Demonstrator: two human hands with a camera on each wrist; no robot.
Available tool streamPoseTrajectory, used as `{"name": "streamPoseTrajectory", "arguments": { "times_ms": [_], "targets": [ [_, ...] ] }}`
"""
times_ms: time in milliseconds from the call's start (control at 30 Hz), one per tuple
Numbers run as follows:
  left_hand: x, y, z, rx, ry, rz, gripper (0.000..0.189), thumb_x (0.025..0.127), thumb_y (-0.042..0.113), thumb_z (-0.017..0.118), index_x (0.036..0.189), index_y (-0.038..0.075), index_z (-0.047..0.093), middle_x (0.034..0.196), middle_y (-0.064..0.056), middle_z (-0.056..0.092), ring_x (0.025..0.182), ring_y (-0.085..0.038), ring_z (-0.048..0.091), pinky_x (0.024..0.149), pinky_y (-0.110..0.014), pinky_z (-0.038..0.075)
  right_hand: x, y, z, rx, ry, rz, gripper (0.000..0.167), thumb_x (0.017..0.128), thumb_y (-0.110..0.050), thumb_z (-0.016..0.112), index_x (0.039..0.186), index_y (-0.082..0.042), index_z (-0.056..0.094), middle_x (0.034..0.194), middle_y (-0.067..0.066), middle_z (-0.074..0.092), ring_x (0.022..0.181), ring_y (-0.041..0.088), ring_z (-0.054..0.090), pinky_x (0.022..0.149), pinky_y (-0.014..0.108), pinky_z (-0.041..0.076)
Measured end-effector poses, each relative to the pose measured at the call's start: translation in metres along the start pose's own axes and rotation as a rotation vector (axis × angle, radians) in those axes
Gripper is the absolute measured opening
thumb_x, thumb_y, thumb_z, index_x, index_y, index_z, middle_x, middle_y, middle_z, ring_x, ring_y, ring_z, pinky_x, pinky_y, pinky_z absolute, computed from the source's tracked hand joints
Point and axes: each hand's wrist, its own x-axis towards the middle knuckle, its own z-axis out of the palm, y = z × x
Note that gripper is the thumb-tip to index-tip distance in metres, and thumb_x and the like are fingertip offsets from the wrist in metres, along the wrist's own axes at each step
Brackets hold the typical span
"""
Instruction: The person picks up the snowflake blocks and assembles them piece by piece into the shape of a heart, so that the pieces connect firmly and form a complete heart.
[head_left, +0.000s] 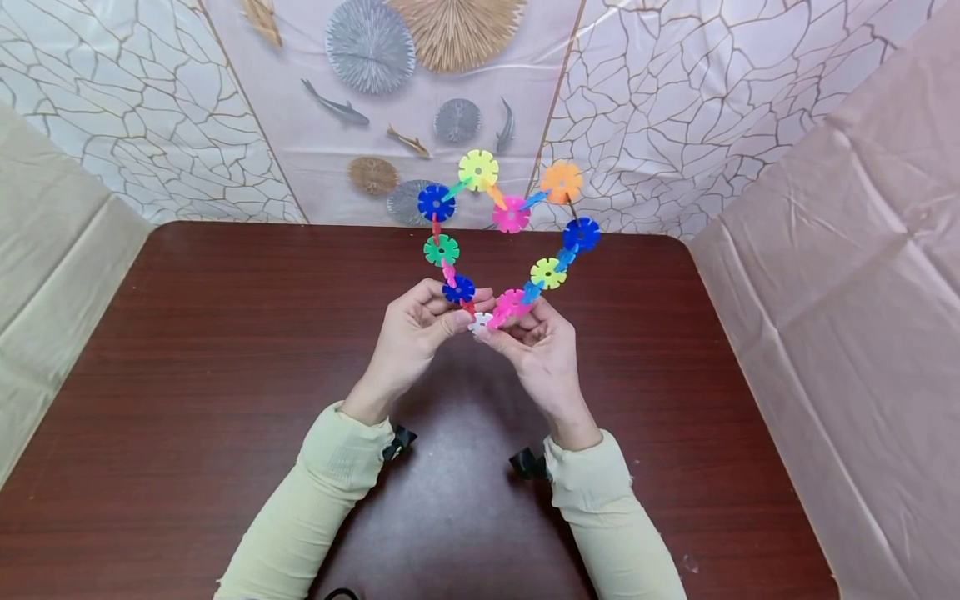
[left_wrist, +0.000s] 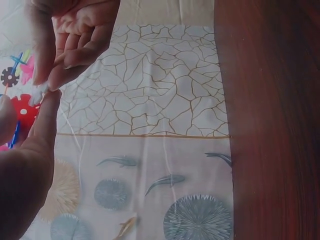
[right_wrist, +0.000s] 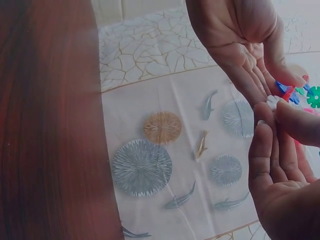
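Observation:
Slotted plastic discs, joined edge to edge, form a heart-shaped chain held upright above the table. At its lower tip is a white disc, with a red disc to its left and a pink disc to its right. My left hand pinches the chain by the red disc. My right hand pinches the white disc with thumb and fingers. In the right wrist view the white disc sits between both hands' fingertips, partly hidden.
A dark brown wooden table lies below the hands. Behind it hangs a patterned cloth, with plain beige cloth at the sides. Part of a black cable shows at the front edge.

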Motion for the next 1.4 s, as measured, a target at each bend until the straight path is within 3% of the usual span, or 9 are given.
{"name": "streamPoseTrajectory", "arguments": {
  "times_ms": [267,633,800,1167,1400],
  "targets": [
    [-0.001,-0.004,0.006,-0.007,0.005,0.046,0.02,0.088,-0.011,0.061,0.106,-0.008,0.052,0.119,-0.03,0.062,0.111,-0.036,0.063,0.092,-0.043,0.051,-0.001,0.0,-0.002,0.052,0.023,0.014,0.035,0.079,0.007,0.076,0.11,0.004,0.06,0.097,0.017,0.071,0.088,0.031,0.071,0.079,0.043,0.056],
    [-0.001,-0.004,0.003,0.014,-0.057,0.005,0.031,0.091,-0.004,0.062,0.119,-0.005,0.052,0.126,-0.026,0.06,0.116,-0.034,0.06,0.093,-0.042,0.05,-0.001,-0.005,-0.009,-0.063,0.012,0.006,0.036,0.079,0.003,0.078,0.112,0.004,0.064,0.099,0.015,0.072,0.092,0.03,0.071,0.079,0.041,0.057],
    [-0.001,-0.005,0.002,0.055,-0.074,0.012,0.033,0.091,-0.004,0.061,0.122,-0.01,0.051,0.127,-0.023,0.06,0.117,-0.033,0.059,0.094,-0.042,0.05,-0.001,-0.006,-0.011,-0.121,-0.003,-0.009,0.035,0.079,0.001,0.078,0.111,0.003,0.065,0.099,0.014,0.072,0.092,0.029,0.071,0.079,0.04,0.057],
    [-0.002,-0.012,0.009,0.075,-0.053,0.04,0.025,0.091,-0.008,0.059,0.113,-0.014,0.049,0.121,-0.027,0.062,0.114,-0.034,0.061,0.092,-0.042,0.051,-0.004,-0.01,-0.014,-0.215,0.036,0.004,0.035,0.076,-0.005,0.082,0.109,-0.001,0.069,0.095,0.013,0.073,0.088,0.026,0.072,0.076,0.037,0.058],
    [0.0,-0.013,0.008,0.059,-0.04,0.019,0.03,0.092,-0.006,0.058,0.121,-0.012,0.049,0.124,-0.025,0.061,0.115,-0.034,0.061,0.092,-0.043,0.051,-0.004,-0.017,-0.007,-0.199,0.023,0.011,0.039,0.08,0.005,0.076,0.116,0.005,0.062,0.105,0.018,0.07,0.09,0.026,0.071,0.079,0.035,0.057]
  ]
}}
